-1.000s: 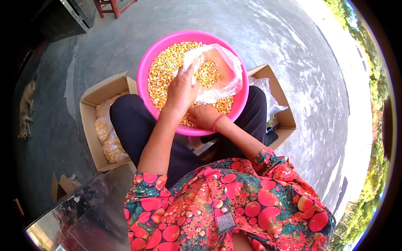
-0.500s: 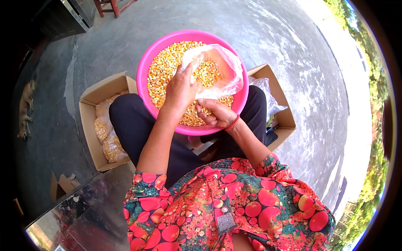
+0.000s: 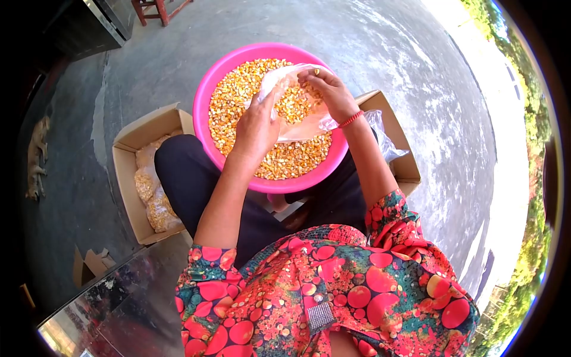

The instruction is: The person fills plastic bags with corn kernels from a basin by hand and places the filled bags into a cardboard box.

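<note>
On my lap sits a pink basin (image 3: 202, 113) filled with yellow corn kernels (image 3: 235, 95). A clear plastic bag (image 3: 303, 131) spreads open above the corn, with kernels showing inside its mouth. My left hand (image 3: 257, 126) pinches the bag's left edge. Over the bag's far right side, my right hand (image 3: 329, 92) has its fingers curled inward, and a yellow kernel shows at its fingertips. A red band circles that wrist. The palm of the right hand is hidden from view.
To my left, a cardboard box (image 3: 132, 196) holds bags of corn (image 3: 156, 199). Another cardboard box (image 3: 407, 163) with clear plastic bags (image 3: 385, 140) stands at my right. An animal (image 3: 37, 157) lies on the concrete floor (image 3: 160, 65). A red stool (image 3: 160, 11) stands at the back.
My right hand has risen from the corn at the basin's near side to the bag's far right mouth. My left hand stays on the bag's edge.
</note>
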`<action>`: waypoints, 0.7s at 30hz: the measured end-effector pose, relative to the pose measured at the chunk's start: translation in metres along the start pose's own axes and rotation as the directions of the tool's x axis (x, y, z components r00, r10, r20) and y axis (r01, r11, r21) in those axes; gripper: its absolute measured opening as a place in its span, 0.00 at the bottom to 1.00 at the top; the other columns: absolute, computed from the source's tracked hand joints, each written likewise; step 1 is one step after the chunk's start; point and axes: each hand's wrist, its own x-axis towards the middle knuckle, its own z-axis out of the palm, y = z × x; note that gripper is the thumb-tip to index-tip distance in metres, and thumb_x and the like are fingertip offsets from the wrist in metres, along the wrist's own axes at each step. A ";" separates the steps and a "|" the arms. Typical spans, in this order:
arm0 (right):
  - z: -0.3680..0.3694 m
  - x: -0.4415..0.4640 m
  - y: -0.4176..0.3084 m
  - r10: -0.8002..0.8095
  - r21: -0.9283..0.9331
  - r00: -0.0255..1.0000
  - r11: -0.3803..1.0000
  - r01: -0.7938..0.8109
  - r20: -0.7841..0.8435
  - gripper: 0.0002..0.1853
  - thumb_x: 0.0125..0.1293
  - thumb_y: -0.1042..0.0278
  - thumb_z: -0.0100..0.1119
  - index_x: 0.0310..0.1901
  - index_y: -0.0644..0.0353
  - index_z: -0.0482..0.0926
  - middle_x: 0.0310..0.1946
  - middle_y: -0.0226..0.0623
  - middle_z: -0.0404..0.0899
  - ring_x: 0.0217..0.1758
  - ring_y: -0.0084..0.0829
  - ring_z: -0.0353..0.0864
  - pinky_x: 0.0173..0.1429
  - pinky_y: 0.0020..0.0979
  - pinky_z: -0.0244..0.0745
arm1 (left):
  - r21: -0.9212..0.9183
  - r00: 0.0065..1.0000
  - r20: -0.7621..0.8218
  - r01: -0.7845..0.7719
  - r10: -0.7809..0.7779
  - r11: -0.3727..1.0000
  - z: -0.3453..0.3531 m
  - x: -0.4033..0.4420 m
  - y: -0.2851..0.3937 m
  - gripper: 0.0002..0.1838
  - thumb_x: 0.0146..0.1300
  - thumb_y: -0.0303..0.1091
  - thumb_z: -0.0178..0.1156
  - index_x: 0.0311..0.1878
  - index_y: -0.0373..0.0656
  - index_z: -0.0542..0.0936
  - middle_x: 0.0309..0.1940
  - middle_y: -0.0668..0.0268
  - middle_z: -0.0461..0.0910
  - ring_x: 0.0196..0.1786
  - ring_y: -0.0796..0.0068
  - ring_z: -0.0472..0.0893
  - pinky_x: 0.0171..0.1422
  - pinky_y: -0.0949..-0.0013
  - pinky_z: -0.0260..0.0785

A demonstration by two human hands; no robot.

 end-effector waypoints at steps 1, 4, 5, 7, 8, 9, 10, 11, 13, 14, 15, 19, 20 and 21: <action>-0.006 0.004 0.008 0.002 0.001 1.000 1.000 -0.002 0.002 0.09 0.65 0.67 0.52 0.40 0.62 0.78 0.30 0.30 0.77 0.31 0.20 0.75 0.37 0.22 0.71 | -0.014 0.997 -0.048 -0.066 0.066 0.998 -0.001 -0.001 0.000 0.32 0.51 0.25 0.57 0.63 0.52 0.65 0.52 0.48 0.70 0.47 0.50 0.77 0.50 0.56 0.71; -0.016 0.002 0.013 -0.300 -0.704 0.940 0.632 0.324 0.163 0.10 0.62 0.71 0.53 0.42 0.64 0.79 0.32 0.29 0.78 0.35 0.19 0.75 0.41 0.22 0.71 | -0.019 0.998 -0.046 -0.043 0.042 0.999 0.003 0.001 -0.003 0.35 0.51 0.23 0.57 0.64 0.61 0.64 0.53 0.49 0.69 0.48 0.50 0.76 0.50 0.56 0.71; -0.017 -0.003 0.012 -0.143 -0.626 0.987 0.763 0.159 0.076 0.10 0.62 0.71 0.53 0.42 0.64 0.79 0.32 0.29 0.78 0.35 0.19 0.75 0.41 0.22 0.71 | -0.020 0.998 -0.046 -0.041 0.040 0.999 0.004 0.000 -0.003 0.35 0.51 0.23 0.57 0.64 0.61 0.64 0.53 0.49 0.69 0.48 0.50 0.76 0.50 0.56 0.71; -0.009 -0.017 0.001 0.032 -0.506 0.999 0.862 -0.014 0.028 0.10 0.63 0.70 0.51 0.41 0.64 0.79 0.32 0.28 0.79 0.33 0.18 0.75 0.36 0.21 0.72 | -0.022 1.000 -0.025 -0.019 0.019 1.000 -0.002 0.000 0.003 0.35 0.51 0.23 0.57 0.64 0.61 0.64 0.52 0.50 0.69 0.48 0.50 0.76 0.51 0.56 0.71; -0.007 -0.026 -0.008 0.034 -0.506 0.999 0.863 -0.015 0.028 0.10 0.63 0.70 0.51 0.41 0.64 0.79 0.32 0.28 0.79 0.33 0.18 0.75 0.36 0.21 0.72 | -0.022 1.000 -0.024 -0.018 0.018 1.000 -0.003 0.000 0.003 0.35 0.51 0.23 0.57 0.64 0.61 0.64 0.52 0.50 0.69 0.48 0.50 0.76 0.51 0.56 0.71; -0.004 -0.037 -0.022 0.218 -0.414 0.956 0.902 -0.121 0.196 0.11 0.64 0.69 0.50 0.43 0.63 0.79 0.34 0.27 0.79 0.34 0.16 0.76 0.36 0.20 0.73 | -0.021 1.000 -0.001 -0.007 0.007 1.000 -0.004 0.000 0.004 0.32 0.50 0.25 0.58 0.62 0.49 0.66 0.53 0.48 0.69 0.51 0.50 0.75 0.54 0.57 0.69; 0.000 -0.047 -0.032 0.368 -0.338 0.852 0.909 -0.245 0.373 0.11 0.66 0.68 0.48 0.44 0.62 0.79 0.36 0.27 0.79 0.36 0.15 0.76 0.35 0.20 0.74 | -0.019 1.000 0.021 0.004 -0.004 1.000 -0.005 0.001 0.004 0.30 0.50 0.28 0.58 0.60 0.38 0.67 0.55 0.46 0.69 0.54 0.50 0.73 0.57 0.59 0.67; 0.007 -0.055 -0.036 0.396 -0.392 0.780 0.895 -0.210 0.485 0.12 0.66 0.67 0.48 0.44 0.62 0.78 0.36 0.27 0.79 0.34 0.15 0.76 0.34 0.19 0.74 | -0.019 1.000 0.022 0.005 -0.004 1.000 -0.004 0.001 0.002 0.30 0.50 0.28 0.58 0.60 0.38 0.67 0.55 0.46 0.69 0.54 0.50 0.73 0.57 0.59 0.67; 0.026 -0.071 -0.028 0.477 -0.489 0.638 0.855 -0.175 0.605 0.11 0.65 0.68 0.48 0.43 0.61 0.78 0.36 0.30 0.80 0.33 0.20 0.77 0.34 0.23 0.76 | 0.023 1.000 0.003 0.009 -0.010 1.000 0.002 0.003 -0.002 0.31 0.50 0.29 0.59 0.61 0.39 0.67 0.54 0.46 0.69 0.53 0.49 0.74 0.57 0.59 0.68; 0.026 -0.073 0.005 0.221 -0.386 0.633 0.912 0.135 0.742 0.11 0.62 0.68 0.51 0.43 0.62 0.78 0.37 0.35 0.81 0.36 0.29 0.79 0.42 0.32 0.75 | 0.021 1.000 0.005 0.007 -0.007 1.000 0.004 0.003 -0.002 0.31 0.50 0.29 0.59 0.61 0.39 0.67 0.54 0.46 0.69 0.53 0.49 0.74 0.57 0.59 0.68; 0.032 -0.078 0.017 0.203 -0.477 0.673 0.843 0.250 0.712 0.13 0.60 0.68 0.53 0.45 0.62 0.77 0.38 0.39 0.80 0.39 0.34 0.79 0.46 0.35 0.73 | 0.014 1.000 0.014 0.012 -0.013 1.000 0.005 0.002 -0.003 0.31 0.50 0.29 0.59 0.61 0.39 0.67 0.54 0.46 0.69 0.53 0.49 0.74 0.57 0.59 0.68; 0.059 -0.082 0.056 0.327 -0.858 0.827 0.405 0.315 0.458 0.18 0.57 0.64 0.53 0.49 0.61 0.75 0.42 0.50 0.78 0.45 0.47 0.77 0.51 0.42 0.70 | 0.018 1.000 0.002 0.009 -0.009 1.000 0.006 0.001 -0.005 0.30 0.51 0.30 0.60 0.60 0.39 0.67 0.53 0.47 0.70 0.51 0.49 0.75 0.54 0.57 0.69; 0.064 -0.084 0.064 0.326 -0.859 0.828 0.405 0.314 0.457 0.18 0.57 0.64 0.53 0.49 0.61 0.75 0.42 0.50 0.78 0.45 0.47 0.77 0.51 0.42 0.70 | 0.049 1.000 -0.021 -0.011 0.012 0.999 0.008 0.001 -0.007 0.29 0.52 0.30 0.61 0.59 0.39 0.67 0.52 0.47 0.70 0.49 0.50 0.76 0.51 0.56 0.71; 0.069 -0.087 0.071 0.198 -0.827 0.853 0.423 0.370 0.483 0.19 0.58 0.62 0.52 0.50 0.60 0.74 0.43 0.51 0.77 0.44 0.49 0.77 0.50 0.43 0.70 | 0.049 1.000 -0.021 -0.013 0.014 0.999 0.008 0.001 -0.007 0.29 0.52 0.30 0.61 0.59 0.39 0.67 0.52 0.47 0.70 0.49 0.50 0.76 0.51 0.56 0.71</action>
